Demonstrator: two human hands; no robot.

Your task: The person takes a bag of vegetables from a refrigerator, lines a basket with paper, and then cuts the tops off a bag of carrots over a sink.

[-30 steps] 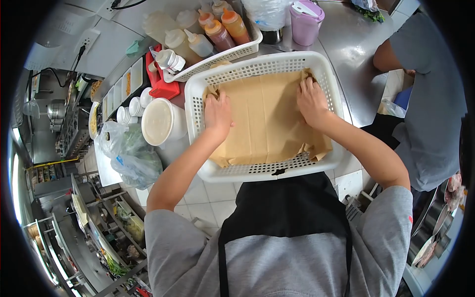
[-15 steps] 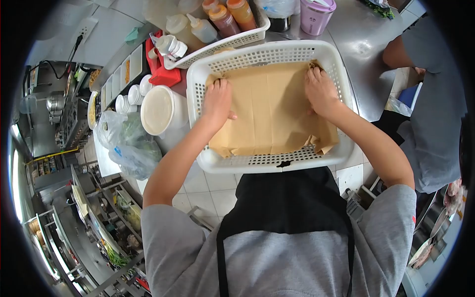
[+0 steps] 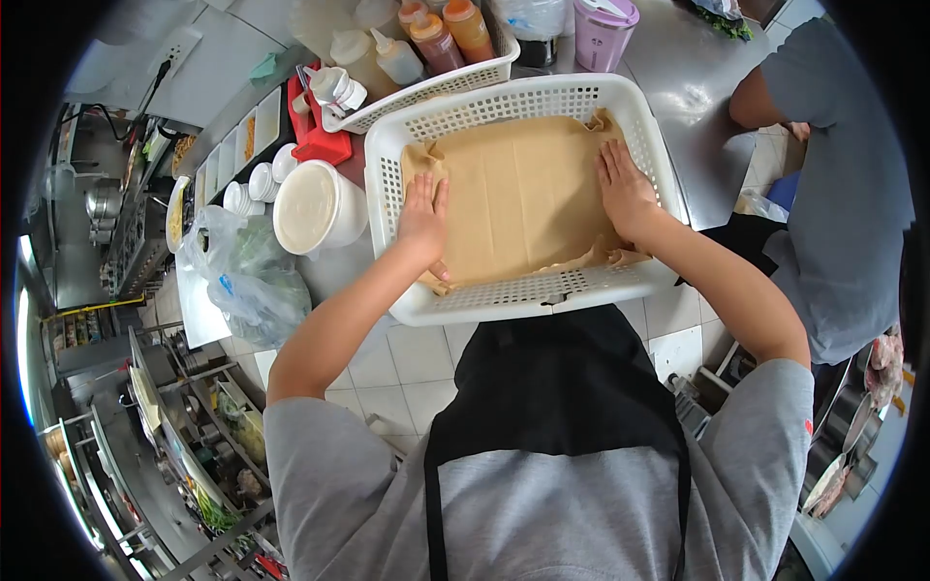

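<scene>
A white perforated plastic basket point(image 3: 542, 95) stands in front of me, lined with brown paper point(image 3: 518, 198) whose edges are crumpled along the sides. My left hand point(image 3: 423, 221) presses flat on the paper at the basket's left side, fingers stretched out and pointing away from me. On the right side my right hand point(image 3: 625, 191) lies against the paper near the wall, its fingers extended. Neither hand is closed round anything. The paper covers the basket's bottom and rises a little at the corners.
Behind the basket, a second white basket point(image 3: 436, 92) holds sauce bottles, beside a pink cup point(image 3: 604, 37). To the left are a white tub point(image 3: 318, 208), a plastic bag of greens point(image 3: 254, 276) and a red holder point(image 3: 320, 136). Another person point(image 3: 838, 194) stands at the right.
Both hands have gone from curled fingers at the paper's upper corners to flat, outstretched fingers on its sides. The paper's edges lie differently, and the near edge is pushed further in.
</scene>
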